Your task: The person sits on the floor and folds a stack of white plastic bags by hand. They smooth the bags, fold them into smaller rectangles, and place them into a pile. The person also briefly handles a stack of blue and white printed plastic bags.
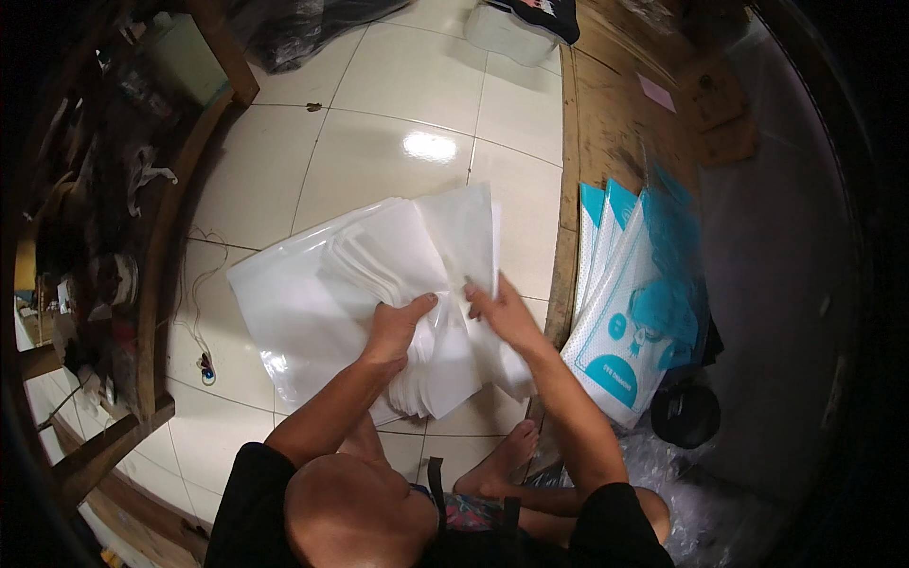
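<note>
A thick stack of thin white sheets (379, 248) is fanned out in front of me, its layers showing in steps at the upper left and along the lower edge. My left hand (400, 329) grips the middle of the stack, thumb on top and fingers hidden beneath. Just to its right, my right hand (502, 315) is closed on the right-hand part, where the sheets fold upward; it is slightly blurred. Under the stack lies a larger glossy white plastic sheet (294, 303). Whether the stacked sheets are bags, I cannot tell.
Blue-and-white printed packages (620, 322) lie overlapped on a wooden board (615, 123) at my right. A round black object (686, 415) sits nearer me, beside crumpled clear plastic (653, 483). A wooden-framed shelf (170, 256) stands left; string (197, 293) lies on the tiled floor.
</note>
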`<control>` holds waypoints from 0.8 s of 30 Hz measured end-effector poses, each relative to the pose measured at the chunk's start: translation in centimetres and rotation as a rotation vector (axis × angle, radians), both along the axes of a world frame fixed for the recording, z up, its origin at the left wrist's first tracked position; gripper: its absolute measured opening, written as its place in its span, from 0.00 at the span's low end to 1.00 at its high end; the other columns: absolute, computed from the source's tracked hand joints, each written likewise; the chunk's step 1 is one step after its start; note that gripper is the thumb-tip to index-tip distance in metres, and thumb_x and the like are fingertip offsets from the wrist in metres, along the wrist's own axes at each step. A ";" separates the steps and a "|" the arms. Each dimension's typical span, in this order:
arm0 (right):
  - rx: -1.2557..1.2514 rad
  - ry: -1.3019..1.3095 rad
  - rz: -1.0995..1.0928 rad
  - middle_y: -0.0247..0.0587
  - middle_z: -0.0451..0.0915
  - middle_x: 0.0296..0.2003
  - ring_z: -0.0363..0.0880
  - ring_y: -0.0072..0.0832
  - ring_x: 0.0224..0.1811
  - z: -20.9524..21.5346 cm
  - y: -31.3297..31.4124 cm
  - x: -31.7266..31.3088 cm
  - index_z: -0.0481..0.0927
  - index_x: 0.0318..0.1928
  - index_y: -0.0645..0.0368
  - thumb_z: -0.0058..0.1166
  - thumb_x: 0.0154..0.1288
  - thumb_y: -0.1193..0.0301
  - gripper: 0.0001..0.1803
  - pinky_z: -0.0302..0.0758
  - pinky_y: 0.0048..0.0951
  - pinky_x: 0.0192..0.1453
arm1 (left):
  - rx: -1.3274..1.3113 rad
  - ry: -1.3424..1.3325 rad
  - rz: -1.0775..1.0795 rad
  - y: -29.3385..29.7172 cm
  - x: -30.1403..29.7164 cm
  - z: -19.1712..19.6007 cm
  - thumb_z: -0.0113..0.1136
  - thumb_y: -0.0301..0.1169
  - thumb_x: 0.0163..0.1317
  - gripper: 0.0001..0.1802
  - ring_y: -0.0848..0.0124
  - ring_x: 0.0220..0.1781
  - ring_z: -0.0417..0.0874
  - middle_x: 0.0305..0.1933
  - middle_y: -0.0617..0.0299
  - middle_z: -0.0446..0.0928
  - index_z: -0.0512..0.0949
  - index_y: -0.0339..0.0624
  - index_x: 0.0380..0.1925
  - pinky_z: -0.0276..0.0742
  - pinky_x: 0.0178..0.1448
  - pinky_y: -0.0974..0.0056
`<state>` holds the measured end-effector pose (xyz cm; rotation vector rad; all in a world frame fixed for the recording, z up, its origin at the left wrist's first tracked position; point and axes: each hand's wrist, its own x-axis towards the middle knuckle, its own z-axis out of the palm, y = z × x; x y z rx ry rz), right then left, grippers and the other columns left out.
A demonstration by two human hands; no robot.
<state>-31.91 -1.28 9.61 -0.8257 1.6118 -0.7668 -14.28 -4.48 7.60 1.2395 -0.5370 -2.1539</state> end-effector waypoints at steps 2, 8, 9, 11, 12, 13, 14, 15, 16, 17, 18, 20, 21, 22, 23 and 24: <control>-0.198 0.132 0.186 0.48 0.76 0.46 0.77 0.32 0.43 -0.2 0.5 2.4 0.64 0.59 0.64 0.57 0.62 0.65 0.29 0.73 0.29 0.48 | -0.012 0.006 0.008 0.0 -0.4 -0.1 0.59 0.28 0.57 0.19 0.64 0.44 0.79 0.44 0.52 0.77 0.72 0.26 0.46 0.76 0.50 0.62; -0.134 0.053 0.237 0.50 0.71 0.56 0.70 0.34 0.57 0.5 0.3 1.4 0.61 0.63 0.63 0.55 0.62 0.71 0.31 0.66 0.32 0.61 | 0.054 0.222 -0.032 -0.6 0.6 0.0 0.59 0.28 0.58 0.22 0.63 0.47 0.79 0.48 0.50 0.75 0.69 0.25 0.50 0.76 0.52 0.61; -0.087 -0.007 0.221 0.49 0.72 0.56 0.70 0.34 0.57 -0.1 0.2 0.4 0.61 0.63 0.63 0.54 0.62 0.71 0.30 0.66 0.31 0.61 | 0.021 0.220 -0.062 -0.7 0.9 0.0 0.59 0.27 0.57 0.21 0.64 0.46 0.79 0.48 0.51 0.75 0.70 0.25 0.49 0.76 0.51 0.62; -0.200 0.080 0.138 0.50 0.73 0.54 0.72 0.32 0.55 -0.6 0.0 -1.2 0.60 0.63 0.64 0.52 0.64 0.72 0.29 0.68 0.30 0.59 | 0.008 0.179 -0.074 -0.6 0.8 0.2 0.58 0.27 0.57 0.20 0.65 0.46 0.79 0.48 0.52 0.76 0.71 0.26 0.48 0.76 0.51 0.63; -0.103 -0.058 0.008 0.51 0.73 0.54 0.72 0.32 0.55 -0.7 0.1 -2.0 0.60 0.63 0.65 0.52 0.64 0.72 0.29 0.68 0.30 0.59 | 0.027 0.137 -0.057 -0.4 0.5 0.5 0.58 0.27 0.57 0.20 0.65 0.46 0.79 0.48 0.52 0.76 0.70 0.26 0.49 0.76 0.51 0.63; -0.006 -0.202 -0.115 0.51 0.73 0.53 0.72 0.32 0.55 0.1 -0.2 -1.9 0.60 0.63 0.65 0.52 0.64 0.72 0.29 0.68 0.30 0.59 | 0.044 0.088 -0.032 -0.4 0.5 0.8 0.58 0.27 0.57 0.21 0.65 0.46 0.79 0.47 0.52 0.76 0.70 0.26 0.49 0.76 0.50 0.63; 0.073 -0.192 -0.094 0.53 0.73 0.53 0.72 0.34 0.55 1.3 -0.5 -1.3 0.60 0.63 0.66 0.55 0.63 0.69 0.31 0.68 0.30 0.59 | 0.036 0.086 -0.035 -0.4 0.6 0.4 0.58 0.27 0.57 0.22 0.64 0.46 0.79 0.48 0.51 0.75 0.68 0.26 0.50 0.76 0.51 0.63; 0.024 -0.110 0.004 0.52 0.73 0.53 0.72 0.34 0.55 1.1 -0.5 -0.6 0.59 0.63 0.66 0.56 0.62 0.69 0.33 0.68 0.30 0.59 | 0.027 0.084 -0.038 -0.3 0.5 -0.4 0.59 0.27 0.58 0.24 0.63 0.47 0.79 0.49 0.50 0.74 0.67 0.25 0.51 0.77 0.51 0.62; -0.024 -0.021 0.092 0.52 0.73 0.53 0.72 0.34 0.55 0.9 -0.2 0.2 0.59 0.64 0.66 0.57 0.61 0.68 0.34 0.68 0.30 0.59 | 0.020 0.090 -0.050 -0.2 0.1 -0.7 0.59 0.27 0.58 0.25 0.63 0.48 0.79 0.50 0.49 0.74 0.65 0.24 0.53 0.78 0.51 0.62; -0.071 0.069 0.179 0.51 0.73 0.53 0.72 0.34 0.55 0.5 0.2 1.0 0.59 0.64 0.66 0.58 0.60 0.67 0.35 0.68 0.30 0.58 | 0.023 0.077 -0.025 -0.2 -0.4 -0.4 0.58 0.26 0.58 0.23 0.64 0.46 0.79 0.49 0.50 0.75 0.67 0.25 0.51 0.77 0.50 0.63; -0.259 0.079 0.271 0.50 0.73 0.53 0.72 0.33 0.54 -1.2 0.7 1.8 0.57 0.64 0.66 0.61 0.57 0.65 0.39 0.69 0.28 0.57 | 0.027 0.064 -0.001 -0.2 -1.0 0.2 0.57 0.26 0.58 0.21 0.65 0.45 0.79 0.47 0.51 0.75 0.68 0.26 0.50 0.77 0.50 0.63; -0.205 0.035 0.200 0.50 0.73 0.53 0.72 0.33 0.54 -1.0 0.5 2.2 0.58 0.64 0.66 0.60 0.58 0.67 0.37 0.69 0.27 0.57 | 0.033 0.108 0.008 -0.3 -0.7 0.3 0.57 0.26 0.58 0.20 0.65 0.44 0.80 0.45 0.51 0.77 0.70 0.26 0.49 0.77 0.50 0.63; -0.178 0.013 0.165 0.50 0.73 0.53 0.72 0.32 0.54 -0.9 0.4 2.4 0.58 0.64 0.67 0.59 0.59 0.68 0.36 0.69 0.27 0.57 | 0.038 0.170 -0.014 -0.4 -0.2 -0.4 0.57 0.27 0.58 0.20 0.64 0.44 0.80 0.45 0.51 0.77 0.70 0.25 0.49 0.77 0.50 0.63; -0.204 -0.025 0.139 0.47 0.75 0.51 0.73 0.30 0.52 -1.5 0.3 1.5 0.61 0.62 0.67 0.54 0.62 0.70 0.30 0.69 0.27 0.56 | 0.039 0.235 -0.036 -0.6 0.1 -0.6 0.57 0.27 0.59 0.20 0.63 0.44 0.81 0.44 0.50 0.77 0.70 0.24 0.49 0.78 0.50 0.63; -0.156 -0.037 0.094 0.45 0.75 0.50 0.73 0.28 0.51 -1.4 0.2 0.7 0.63 0.61 0.67 0.53 0.64 0.70 0.28 0.69 0.26 0.55 | 0.010 0.218 -0.047 -0.5 0.4 -0.7 0.56 0.27 0.59 0.19 0.64 0.43 0.81 0.43 0.50 0.77 0.71 0.24 0.47 0.78 0.50 0.62; -0.108 -0.049 0.050 0.42 0.76 0.48 0.73 0.26 0.50 -1.2 0.1 -0.1 0.64 0.60 0.66 0.51 0.65 0.70 0.25 0.70 0.25 0.54 | -0.019 0.200 -0.059 -0.4 0.6 -0.7 0.56 0.27 0.59 0.18 0.64 0.42 0.81 0.42 0.50 0.78 0.72 0.24 0.46 0.78 0.50 0.62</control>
